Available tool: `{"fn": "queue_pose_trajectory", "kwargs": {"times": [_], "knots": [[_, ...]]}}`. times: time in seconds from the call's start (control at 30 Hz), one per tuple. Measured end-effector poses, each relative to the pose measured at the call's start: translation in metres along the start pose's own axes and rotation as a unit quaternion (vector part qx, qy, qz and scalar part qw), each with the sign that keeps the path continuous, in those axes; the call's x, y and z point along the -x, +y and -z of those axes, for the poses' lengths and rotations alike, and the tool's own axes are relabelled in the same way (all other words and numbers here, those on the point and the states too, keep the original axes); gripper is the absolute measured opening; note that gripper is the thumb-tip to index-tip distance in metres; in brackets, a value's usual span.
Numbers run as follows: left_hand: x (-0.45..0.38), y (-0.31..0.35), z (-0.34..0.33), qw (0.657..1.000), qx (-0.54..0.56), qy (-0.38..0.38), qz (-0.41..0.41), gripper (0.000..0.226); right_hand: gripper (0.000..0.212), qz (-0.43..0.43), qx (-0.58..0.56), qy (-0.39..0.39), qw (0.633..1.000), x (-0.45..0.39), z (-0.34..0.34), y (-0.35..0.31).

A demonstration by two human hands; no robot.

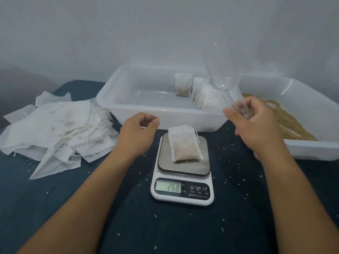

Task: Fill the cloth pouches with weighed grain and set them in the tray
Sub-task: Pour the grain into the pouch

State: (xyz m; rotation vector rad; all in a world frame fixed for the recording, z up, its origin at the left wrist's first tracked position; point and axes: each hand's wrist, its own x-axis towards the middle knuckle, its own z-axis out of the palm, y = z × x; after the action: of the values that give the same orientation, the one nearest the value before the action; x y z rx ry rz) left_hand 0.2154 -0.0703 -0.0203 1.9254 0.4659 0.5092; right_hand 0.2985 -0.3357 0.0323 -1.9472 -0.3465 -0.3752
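Note:
A white cloth pouch (184, 143) partly filled with grain lies on the steel plate of a small kitchen scale (183, 173), whose display reads 26.8. My left hand (138, 132) hovers just left of the pouch with fingers loosely curled, holding nothing. My right hand (256, 123) grips the handle of a clear plastic scoop (222, 70), held upright above the tray's right end. The translucent tray (117, 99) behind the scale holds several filled pouches (198, 90) along its right side.
A heap of empty cloth pouches (56, 129) lies at the left on the dark blue cloth. A second white bin (311, 107) with loose grain (289, 123) stands at the right. Stray grains are scattered around the scale.

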Motion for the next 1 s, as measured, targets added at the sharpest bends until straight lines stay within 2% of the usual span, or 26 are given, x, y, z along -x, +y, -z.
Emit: {"fn": "queue_pose_trajectory", "kwargs": {"times": [0.23,0.4,0.6,0.77,0.87,0.93,1.0], "knots": [[0.001,0.0,-0.001,1.0,-0.004,-0.014,-0.003,0.009,0.015,0.0,-0.004,0.013,1.0,-0.001,0.002,0.002],[0.003,-0.001,-0.004,0.999,-0.011,-0.041,-0.014,0.009,0.024,-0.015,0.011,0.022,1.0,-0.002,0.006,0.001],[0.009,0.001,-0.007,0.995,-0.058,-0.061,-0.047,0.005,0.024,-0.025,0.033,0.038,0.998,-0.002,0.015,-0.005],[0.014,0.005,-0.01,0.984,-0.13,-0.081,-0.095,0.022,0.027,-0.064,0.084,0.103,0.989,-0.011,0.038,-0.004],[0.015,0.006,-0.01,0.978,-0.159,-0.082,-0.106,0.028,0.03,-0.089,0.174,0.11,0.975,-0.022,0.06,0.006],[0.014,0.006,-0.009,0.978,-0.163,-0.081,-0.101,0.029,0.024,-0.094,0.273,0.068,0.955,-0.031,0.075,0.017],[0.012,0.006,-0.01,0.98,-0.156,-0.086,-0.09,0.028,0.023,-0.129,0.369,-0.001,0.92,-0.04,0.087,0.027]]}}
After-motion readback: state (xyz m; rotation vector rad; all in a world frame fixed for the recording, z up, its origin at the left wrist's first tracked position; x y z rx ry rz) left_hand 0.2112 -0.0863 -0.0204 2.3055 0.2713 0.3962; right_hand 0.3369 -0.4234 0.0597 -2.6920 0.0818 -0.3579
